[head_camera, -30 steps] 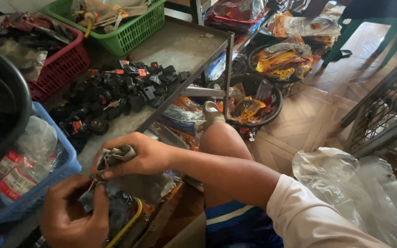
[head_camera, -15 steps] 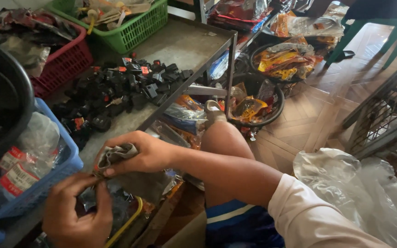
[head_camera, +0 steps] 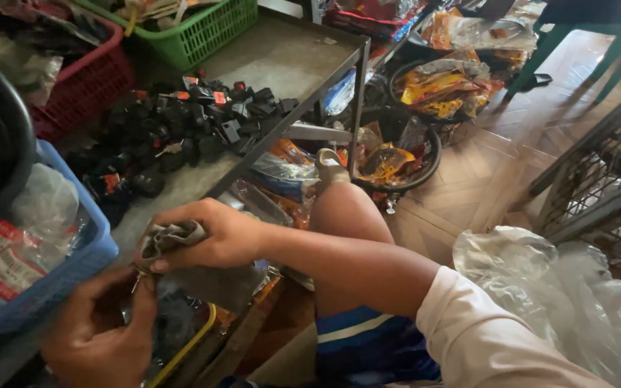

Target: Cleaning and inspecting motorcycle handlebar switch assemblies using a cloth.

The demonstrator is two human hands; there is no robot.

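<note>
Head cam: metal shelf [head_camera: 282,57] w/ pile of black parts [head_camera: 181,133] at 11 o'clock; 1 red basket [head_camera: 84,82], 1 green basket [head_camera: 206,32], 1 blue basket [head_camera: 73,269]. Right hand [head_camera: 213,233] clamped on grey cloth [head_camera: 174,237] at 8 o'clock. Left hand [head_camera: 102,334] just below, fingers curled, pinching cloth's lower edge. 2 hands, close together.

The right hand [head_camera: 213,233] gripped a bunched grey cloth [head_camera: 170,237] at 8 o'clock. The left hand [head_camera: 102,334] pinched a small metal part beneath it. Black parts [head_camera: 181,133] lay heaped on the desk [head_camera: 289,57] at 11 o'clock.
</note>
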